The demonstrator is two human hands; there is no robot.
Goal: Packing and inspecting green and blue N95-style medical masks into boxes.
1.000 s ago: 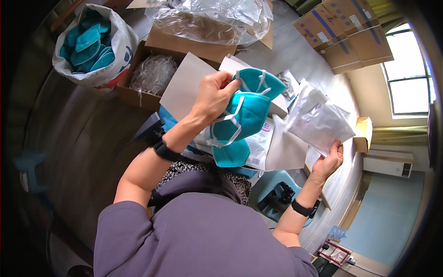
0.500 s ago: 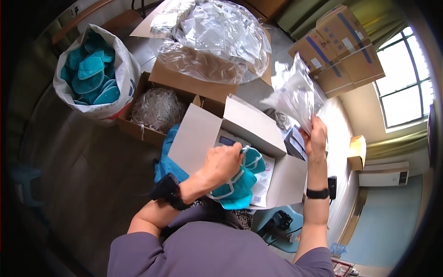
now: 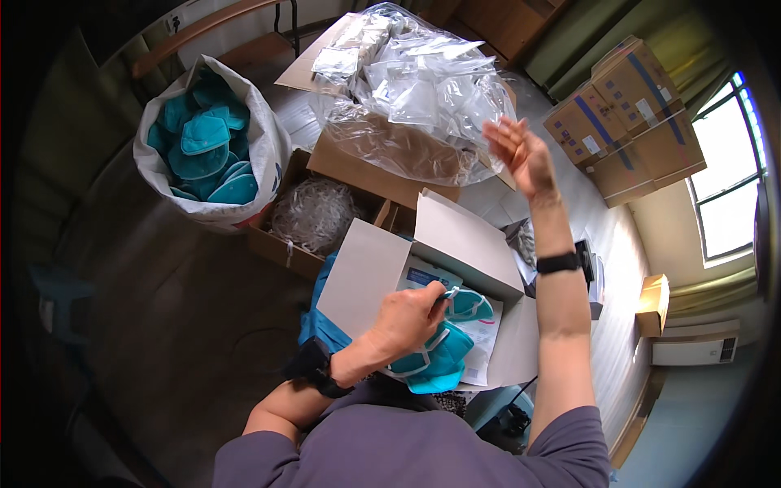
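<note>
My left hand (image 3: pixel 407 324) is closed over the open white carton (image 3: pixel 468 232), gripping teal face masks (image 3: pixel 443 358) by their white straps. The masks hang over the carton's near side; the fingertips are partly hidden. Inside the carton lie a printed leaflet (image 3: pixel 482 337) and a flat printed packet (image 3: pixel 423 275). My right hand (image 3: pixel 525 159) is raised, fingers stretched and apart, with nothing visible in it. It is nearest to a heap of clear plastic bags (image 3: pixel 431 85) in a lined cardboard box (image 3: pixel 374 167).
At the left, a white sack (image 3: pixel 272 154) holds several teal masks (image 3: pixel 205 134). A brown box (image 3: pixel 268 248) beside it contains a tangle of white elastic straps (image 3: pixel 313 215). Taped cardboard cartons (image 3: pixel 626 122) are stacked by the window. Blue cloth (image 3: pixel 317 321) lies under the white carton.
The clear plastic bag has left my right hand, which has opened and moved up toward the heap of bags. My left hand keeps its grip on the masks. The view has shifted.
</note>
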